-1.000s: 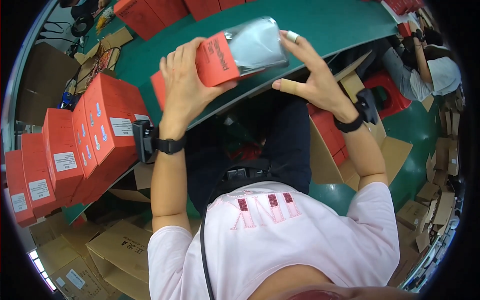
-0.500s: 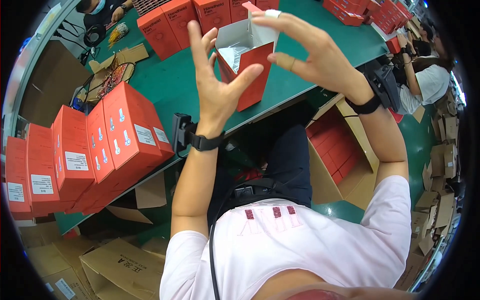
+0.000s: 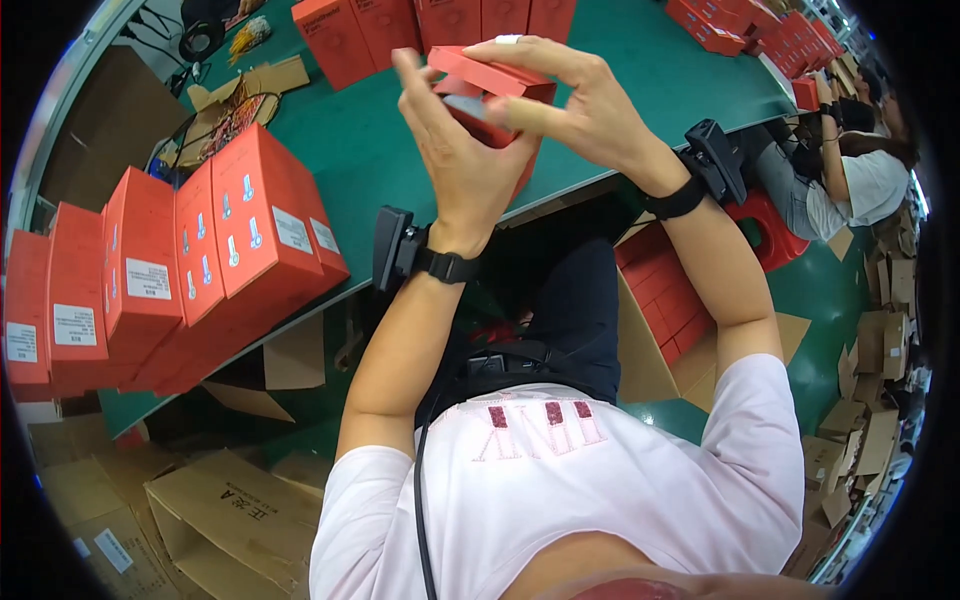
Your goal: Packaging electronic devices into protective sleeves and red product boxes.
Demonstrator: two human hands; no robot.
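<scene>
A red cardboard box (image 3: 525, 172) stands on the green table in front of me, partly hidden by my hands. Its top flap (image 3: 492, 72) is bent over the opening but not flat, and something pale grey shows in the gap beneath it. My left hand (image 3: 455, 150) curls about the box's left side, its fingertips slightly blurred and its thumb at the front. From the right, my right hand (image 3: 590, 110) grips the top, fingers laid over the flap and thumb across the front edge.
Several upright red boxes (image 3: 450, 30) line the table's (image 3: 340, 140) far side. At left, red boxes (image 3: 215, 230) are stacked in a row. A carton (image 3: 645, 345) holding red boxes sits below the table at right. Another person (image 3: 850, 180) works at far right.
The box's flap has come down from standing open to lying over the opening. Both hands have closed in on the box, the right now over its top.
</scene>
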